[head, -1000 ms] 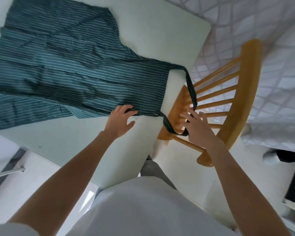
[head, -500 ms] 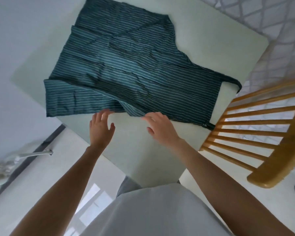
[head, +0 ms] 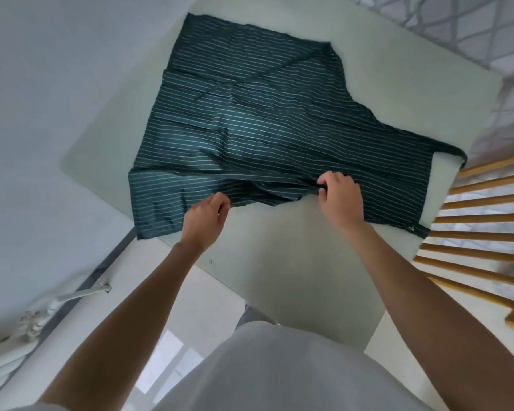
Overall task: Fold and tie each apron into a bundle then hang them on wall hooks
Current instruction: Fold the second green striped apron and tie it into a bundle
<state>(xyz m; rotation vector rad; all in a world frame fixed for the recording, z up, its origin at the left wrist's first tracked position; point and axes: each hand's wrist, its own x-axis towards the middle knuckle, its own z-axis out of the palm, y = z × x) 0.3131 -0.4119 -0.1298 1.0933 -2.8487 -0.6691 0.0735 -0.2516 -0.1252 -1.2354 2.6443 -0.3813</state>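
Both hands pinch the near edge of a dark striped apron (head: pixel 250 126) spread across a pale table (head: pixel 279 262): the left hand (head: pixel 205 216) curled on the hem, the right hand (head: pixel 340 197) gripping a bunched fold. A wooden chair (head: pixel 481 232) (cut off at right) stands beside the table; the neck strap (head: pixel 454 154) trails over the table's right edge.

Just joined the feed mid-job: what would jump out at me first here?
The dark striped apron spread across the pale table. Both hands pinch its near edge: left hand, right hand. A wooden chair stands at the right.
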